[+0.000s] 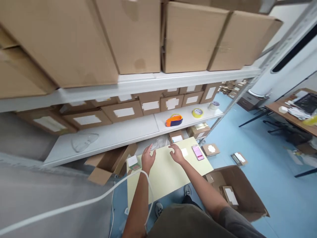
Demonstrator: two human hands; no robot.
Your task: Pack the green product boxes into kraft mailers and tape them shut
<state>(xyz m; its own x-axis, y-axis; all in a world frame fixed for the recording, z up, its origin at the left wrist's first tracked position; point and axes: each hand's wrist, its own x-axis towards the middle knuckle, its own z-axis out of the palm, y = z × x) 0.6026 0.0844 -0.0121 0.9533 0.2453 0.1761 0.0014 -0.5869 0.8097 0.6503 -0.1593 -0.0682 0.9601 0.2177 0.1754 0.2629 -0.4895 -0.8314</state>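
Both hands hover over a pale yellow board (165, 178), palms turned toward each other with a gap between them. My left hand (148, 160) has its fingers apart and holds nothing; a small white and green box (133, 162) sits just left of it. My right hand (177, 154) is also empty, fingers spread and slightly bent. Near it on the board lie a white paper piece (184, 152) and, farther right, a phone (197, 153) with a lit pink screen.
On the shelf (128, 134) behind stand an orange and blue tape dispenser (174, 120), a yellow tape roll (197, 113) and labelled cartons (123, 111). A white cable (99, 197) crosses at left. Open cardboard boxes stand left (111, 163) and right (244, 185) of the board.
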